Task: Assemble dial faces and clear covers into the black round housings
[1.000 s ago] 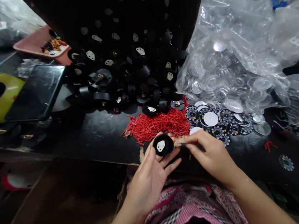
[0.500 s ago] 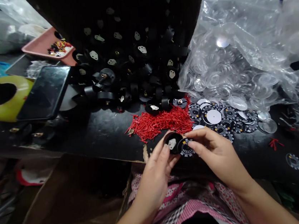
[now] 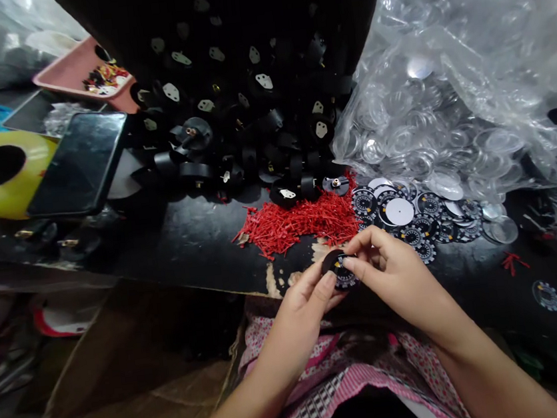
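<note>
Near the table's front edge, my left hand [image 3: 302,307] is closed round a black round gauge housing [image 3: 330,259], its thumb at the rim. A printed black dial disc [image 3: 345,278] with white markings and a yellow patch lies over the housing's open face. My right hand [image 3: 396,273] pinches the disc's upper right edge between thumb and fingers. Whether the disc is fully seated cannot be made out. Just beyond the hands is a heap of thin red pointers [image 3: 300,223]. More dial discs [image 3: 415,237] lie spread to its right.
Many black housings [image 3: 198,171] fill the table's back under a dark opening. Clear round covers [image 3: 414,126] spill from a plastic bag at right. A phone [image 3: 80,164], yellow tape roll [image 3: 44,155] and pink tray [image 3: 66,65] stand at left. One loose dial [image 3: 546,295] lies far right.
The dial disc has moved from beside the housing to over its face, covering the pale plate inside. My hands have come closer together, and the view has shifted slightly.
</note>
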Demonstrator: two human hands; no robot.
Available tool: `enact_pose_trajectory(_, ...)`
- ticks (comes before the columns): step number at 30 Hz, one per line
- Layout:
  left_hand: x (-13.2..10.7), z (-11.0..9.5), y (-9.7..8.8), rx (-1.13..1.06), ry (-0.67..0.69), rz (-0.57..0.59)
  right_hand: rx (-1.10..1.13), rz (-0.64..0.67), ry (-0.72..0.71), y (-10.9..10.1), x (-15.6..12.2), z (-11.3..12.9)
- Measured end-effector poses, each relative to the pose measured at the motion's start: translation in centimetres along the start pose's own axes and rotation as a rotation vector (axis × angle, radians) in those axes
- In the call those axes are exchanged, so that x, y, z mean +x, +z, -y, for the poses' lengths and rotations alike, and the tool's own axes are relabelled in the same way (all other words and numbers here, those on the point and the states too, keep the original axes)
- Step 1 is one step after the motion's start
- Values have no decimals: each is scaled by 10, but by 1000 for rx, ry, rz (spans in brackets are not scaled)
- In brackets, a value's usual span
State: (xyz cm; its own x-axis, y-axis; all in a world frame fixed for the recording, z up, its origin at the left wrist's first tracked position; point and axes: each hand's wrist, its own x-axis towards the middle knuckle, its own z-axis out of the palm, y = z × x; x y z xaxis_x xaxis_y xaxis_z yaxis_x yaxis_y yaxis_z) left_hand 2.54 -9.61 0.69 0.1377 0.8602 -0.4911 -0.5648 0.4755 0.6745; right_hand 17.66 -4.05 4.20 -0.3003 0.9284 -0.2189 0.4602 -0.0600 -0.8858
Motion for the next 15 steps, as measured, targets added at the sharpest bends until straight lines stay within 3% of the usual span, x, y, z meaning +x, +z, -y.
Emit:
enact_pose_trajectory(5,-1,2,-4,73,19,-2,-31,-18,-10,2,-2,-5)
enact_pose_trajectory(11,-8,-1,-3,281,73,-33,-93,99,-103,2,-21,-7)
enact_pose_trajectory(15,-20,-3,-20,389,131,-110,-146,131,-226,8,-18,-2)
